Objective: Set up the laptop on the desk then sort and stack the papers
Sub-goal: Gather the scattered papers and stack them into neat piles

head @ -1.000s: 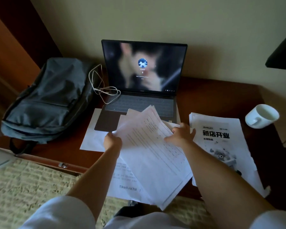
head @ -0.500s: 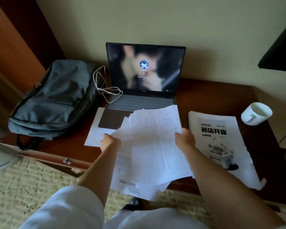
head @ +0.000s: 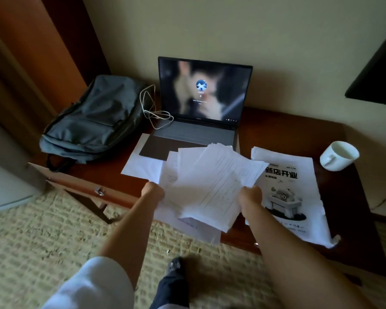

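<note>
2 hands [head: 153, 192] [head: 251, 195] hold roughly 6 fanned papers [head: 210, 186]; 1 laptop [head: 198, 108].

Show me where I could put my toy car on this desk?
Bare wood shows between the open laptop and the white mug, behind the poster stack. A smaller strip lies between the grey backpack and the loose sheet. The front middle is crowded: both hands hold fanned papers there.
</note>
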